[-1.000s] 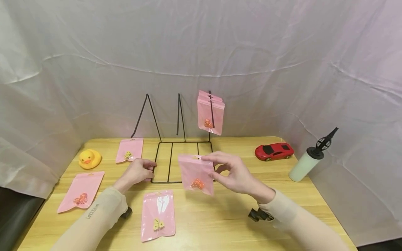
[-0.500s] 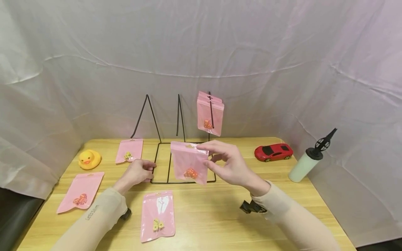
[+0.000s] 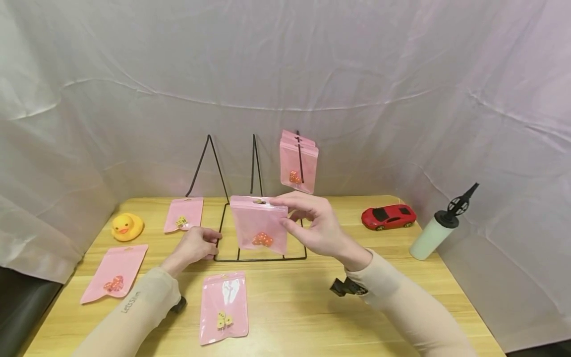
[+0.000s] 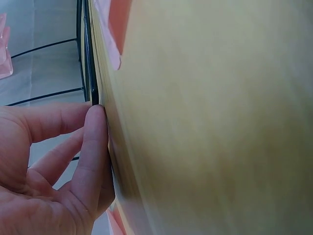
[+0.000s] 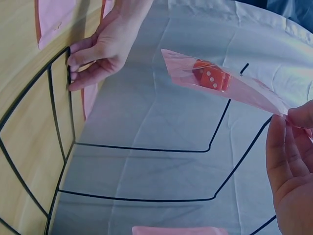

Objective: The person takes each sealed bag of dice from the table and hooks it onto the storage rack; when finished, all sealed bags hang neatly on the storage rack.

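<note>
My right hand [image 3: 316, 225] pinches the top right edge of a pink zip bag [image 3: 250, 220] holding orange dice [image 5: 212, 77]. The bag hangs upright above the base of a black wire rack [image 3: 267, 260], in front of its middle hook. My left hand [image 3: 193, 248] grips the left side of that base between thumb and fingers, as the left wrist view also shows. Several pink bags [image 3: 299, 161] with orange dice hang on the right hook. The left and middle hooks carry nothing.
Flat on the table lie pink bags with yellow dice [image 3: 224, 307] in front, red dice [image 3: 113, 270] at left, and yellow dice [image 3: 184, 213] behind the left hand. A rubber duck [image 3: 127, 227], red toy car [image 3: 388, 216] and pale hand pump [image 3: 433, 238] stand around. Curtains enclose the table.
My right hand has carried the bag of orange dice up, leftward and farther back, over the rack's base. The left hand keeps its hold on the rack without moving.
</note>
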Demonstrator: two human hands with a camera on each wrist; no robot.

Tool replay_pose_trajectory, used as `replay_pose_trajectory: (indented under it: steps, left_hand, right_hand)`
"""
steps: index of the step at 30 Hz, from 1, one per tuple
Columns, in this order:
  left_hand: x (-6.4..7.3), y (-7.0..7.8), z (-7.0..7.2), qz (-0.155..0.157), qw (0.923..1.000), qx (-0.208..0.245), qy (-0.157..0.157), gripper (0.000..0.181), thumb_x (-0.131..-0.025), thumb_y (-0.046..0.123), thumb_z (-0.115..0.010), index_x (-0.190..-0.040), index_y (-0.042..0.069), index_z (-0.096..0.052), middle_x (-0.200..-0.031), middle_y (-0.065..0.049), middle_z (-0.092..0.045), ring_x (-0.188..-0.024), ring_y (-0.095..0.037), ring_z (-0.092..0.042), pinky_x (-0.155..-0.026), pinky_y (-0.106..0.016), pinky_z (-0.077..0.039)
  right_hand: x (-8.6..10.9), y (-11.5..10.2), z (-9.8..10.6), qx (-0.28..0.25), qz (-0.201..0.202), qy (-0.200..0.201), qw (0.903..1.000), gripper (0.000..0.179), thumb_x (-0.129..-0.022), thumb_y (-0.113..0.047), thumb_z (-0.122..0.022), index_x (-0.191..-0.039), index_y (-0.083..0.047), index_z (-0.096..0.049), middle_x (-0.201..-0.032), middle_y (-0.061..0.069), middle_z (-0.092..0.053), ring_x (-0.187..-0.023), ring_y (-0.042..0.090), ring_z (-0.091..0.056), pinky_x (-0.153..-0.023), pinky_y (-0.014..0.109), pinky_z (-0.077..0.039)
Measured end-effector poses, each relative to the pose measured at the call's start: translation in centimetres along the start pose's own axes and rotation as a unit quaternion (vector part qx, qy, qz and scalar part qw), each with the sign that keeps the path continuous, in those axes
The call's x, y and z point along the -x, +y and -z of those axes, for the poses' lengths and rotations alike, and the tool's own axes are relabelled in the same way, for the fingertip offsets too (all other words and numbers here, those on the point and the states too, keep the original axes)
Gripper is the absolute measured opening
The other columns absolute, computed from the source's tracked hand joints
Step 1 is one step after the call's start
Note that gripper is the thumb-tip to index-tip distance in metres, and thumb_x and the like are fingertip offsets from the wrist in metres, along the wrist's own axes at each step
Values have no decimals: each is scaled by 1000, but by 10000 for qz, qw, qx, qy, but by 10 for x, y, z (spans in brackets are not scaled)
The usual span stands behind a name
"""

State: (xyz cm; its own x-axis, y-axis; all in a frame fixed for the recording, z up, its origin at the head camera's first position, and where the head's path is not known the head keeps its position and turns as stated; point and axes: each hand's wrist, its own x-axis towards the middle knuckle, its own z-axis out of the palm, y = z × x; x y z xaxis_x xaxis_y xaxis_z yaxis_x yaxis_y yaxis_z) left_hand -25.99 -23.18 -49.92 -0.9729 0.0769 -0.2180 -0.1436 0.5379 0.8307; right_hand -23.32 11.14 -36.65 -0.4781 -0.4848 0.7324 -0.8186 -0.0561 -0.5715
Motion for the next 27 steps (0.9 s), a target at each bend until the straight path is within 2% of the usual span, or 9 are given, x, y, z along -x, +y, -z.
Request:
replay_pose_trajectory:
  steps: [7, 18, 27]
  left_hand:
    - [-1, -1, 0, 112, 9999, 20, -11, 52, -89, -7, -77, -141, -7, -72, -117, -16, -72, -88, -15, -73, -78, -29, -72]
    - [-1, 1, -1, 119, 9999, 11, 14, 53, -89, -8, -78, -141, -8, -72, -119, -18, -72, -90, -15, -73, -79, -32, -73]
    - [0, -1, 0, 24, 10000, -25, -1, 51, -89, -8, -77, -140, -8, -72, -118, -18, -72, -88, -15, -73, -77, -30, -72]
  right_hand:
    - [-9, 1, -7, -77, 51, 53, 9999, 38, -92, 18, -73, -129, 11, -75, -122, 31, -79, -92, 13, -68, -66, 28, -68]
    - [-14, 7, -11, -80, -255, 208, 9994, 37, -91, 18, -71, -128, 11, -76, -123, 30, -79, -88, 10, -67, -65, 26, -67]
    - [-16, 17, -12, -167, -400, 249, 9987, 37, -93, 18, -69, -129, 12, -75, -123, 31, -78, -86, 7, -65, -68, 25, -68]
